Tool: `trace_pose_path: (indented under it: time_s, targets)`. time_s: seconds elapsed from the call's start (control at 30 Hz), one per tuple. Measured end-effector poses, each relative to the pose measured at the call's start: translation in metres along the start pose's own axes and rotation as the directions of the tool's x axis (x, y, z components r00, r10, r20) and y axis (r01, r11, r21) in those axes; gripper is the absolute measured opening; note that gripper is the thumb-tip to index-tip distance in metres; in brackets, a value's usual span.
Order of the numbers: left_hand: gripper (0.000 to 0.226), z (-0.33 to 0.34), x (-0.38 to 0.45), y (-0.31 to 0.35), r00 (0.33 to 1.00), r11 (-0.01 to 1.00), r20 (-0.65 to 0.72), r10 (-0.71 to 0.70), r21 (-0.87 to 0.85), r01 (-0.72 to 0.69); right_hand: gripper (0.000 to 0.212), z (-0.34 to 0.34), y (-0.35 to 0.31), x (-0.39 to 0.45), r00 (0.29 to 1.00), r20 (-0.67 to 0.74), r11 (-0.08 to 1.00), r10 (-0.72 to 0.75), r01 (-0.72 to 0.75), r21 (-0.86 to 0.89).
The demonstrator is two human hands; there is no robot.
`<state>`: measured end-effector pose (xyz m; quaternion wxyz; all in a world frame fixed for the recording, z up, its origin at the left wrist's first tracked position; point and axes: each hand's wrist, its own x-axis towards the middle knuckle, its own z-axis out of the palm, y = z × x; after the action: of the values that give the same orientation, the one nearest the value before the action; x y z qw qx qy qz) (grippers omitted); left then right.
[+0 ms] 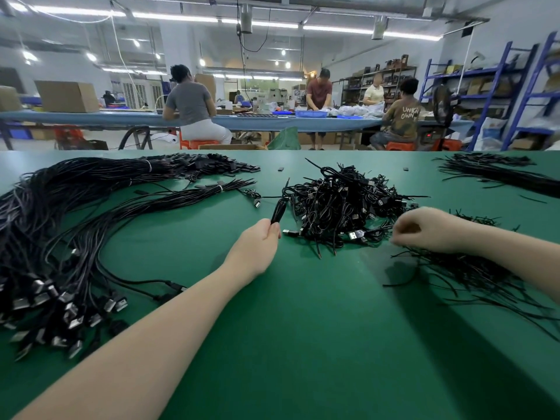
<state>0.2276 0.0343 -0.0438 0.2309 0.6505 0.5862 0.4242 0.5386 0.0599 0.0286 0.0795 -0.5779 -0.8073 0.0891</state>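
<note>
The heap of coiled USB cables [342,201] sits mid-way across the green table [303,328], and everything else is placed from it. Just left of the heap, the left hand [262,237] is clamped on one folded black cable [278,209], thumb and fingers pinching its lower end so that it stands up at a slant, its tip leaning toward the heap without touching it. Just right of the heap, the right hand [424,227] hangs knuckles-up with its fingers curled under, over a spread of black twist ties [460,268]; whether the fingers hold a tie cannot be told.

Far left of the heap lie two thick bundles of long USB cables [60,222], each cinched by a white band [149,165], their plugs massed at the near left table edge. One loose short cable [256,201] lies between those bundles and the heap. Behind the heap are two small black pieces [281,169], well apart. Behind and right of it lies a second sheaf of ties [500,177]. Nothing lies between either hand and the heap.

Beyond the heap, past the table's far edge, four people work at a blue-topped bench [121,118], with a black fan [442,104] and blue shelving [491,86] to their right.
</note>
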Motion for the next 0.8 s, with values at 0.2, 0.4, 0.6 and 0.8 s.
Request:
trace_pose_path:
  time_s: [0.2,0.4,0.6,0.8]
  targets:
    - [0.029,0.001,0.001,0.001,0.999,0.994,0.043,-0.020,-0.111,0.024,0.013,0.010,-0.021,0.003,0.888,-0.449,0.987,-0.101,0.145,0.065]
    - [0.031,0.000,0.005,0.001,0.998,0.996,0.057,-0.001,-0.095,0.006,0.014,0.026,-0.105,0.013,0.798,-0.577,0.880,-0.175,0.390,0.272]
    - [0.018,-0.003,0.005,0.004,0.996,0.987,0.034,0.088,-0.138,-0.082,0.012,0.058,-0.163,0.028,0.726,-0.613,0.825,-0.312,0.527,0.204]
    - [0.026,-0.003,0.004,0.002,0.955,0.935,0.036,0.293,0.198,-0.295,0.015,0.073,-0.164,0.032,0.743,-0.625,0.777,-0.241,0.534,0.334]
